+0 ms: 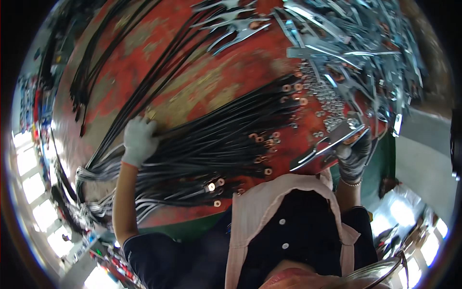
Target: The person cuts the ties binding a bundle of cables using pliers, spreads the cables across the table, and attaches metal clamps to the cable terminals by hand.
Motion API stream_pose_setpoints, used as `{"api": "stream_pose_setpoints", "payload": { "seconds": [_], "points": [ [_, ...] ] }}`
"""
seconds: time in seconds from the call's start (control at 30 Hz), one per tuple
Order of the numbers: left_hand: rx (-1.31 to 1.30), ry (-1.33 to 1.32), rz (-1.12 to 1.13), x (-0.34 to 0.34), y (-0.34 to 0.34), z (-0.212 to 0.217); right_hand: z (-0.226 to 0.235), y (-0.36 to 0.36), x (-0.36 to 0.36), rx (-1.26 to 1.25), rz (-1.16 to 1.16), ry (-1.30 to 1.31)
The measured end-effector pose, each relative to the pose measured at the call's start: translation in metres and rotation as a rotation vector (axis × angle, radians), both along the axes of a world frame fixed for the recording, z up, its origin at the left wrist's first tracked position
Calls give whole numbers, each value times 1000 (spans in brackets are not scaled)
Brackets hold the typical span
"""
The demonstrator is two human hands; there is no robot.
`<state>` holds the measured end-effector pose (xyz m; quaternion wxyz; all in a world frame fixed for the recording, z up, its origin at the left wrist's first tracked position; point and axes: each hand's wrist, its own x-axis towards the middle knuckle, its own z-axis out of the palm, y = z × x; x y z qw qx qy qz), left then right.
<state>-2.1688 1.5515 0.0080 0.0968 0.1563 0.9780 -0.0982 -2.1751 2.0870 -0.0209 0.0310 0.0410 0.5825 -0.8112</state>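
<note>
My left hand (139, 140), in a pale work glove, rests at the upper left edge of a fanned bundle of black cables (211, 130). Its fingers are curled, and what they hold, if anything, is hard to make out. Copper ring terminals (262, 140) tip the cables' right ends. My right hand (353, 156), in a greyer glove, is closed around a silvery metal clamp (327, 147) at the table's near right edge. The clamp's long jaws or handles point left, slightly blurred. Beyond it lies a scatter of small shiny nuts or similar hardware (329, 103).
A large heap of metal clamps (356, 38) covers the far right of the worn red table (192, 91). Several clamps (236, 26) with cables attached lie at the far middle. More black cables (89, 72) hang together at the far left. A grey surface (423, 144) stands at the right.
</note>
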Motion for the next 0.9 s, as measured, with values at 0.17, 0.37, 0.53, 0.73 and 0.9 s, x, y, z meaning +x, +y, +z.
{"api": "stream_pose_setpoints", "payload": {
  "seconds": [0.17,0.37,0.53,0.73,0.9],
  "points": [
    [538,81,131,-51,157,10,7,1,6,53,-92,48],
    [890,102,13,-53,227,29,22,34,7,256,-306,251],
    [835,146,-63,-27,238,41,3,76,14,-43,-244,91],
    [827,-28,32,-5,246,49,-9,66,17,144,2,190],
    [758,-138,55,6,248,59,28,52,-5,561,377,493]
  ]
}}
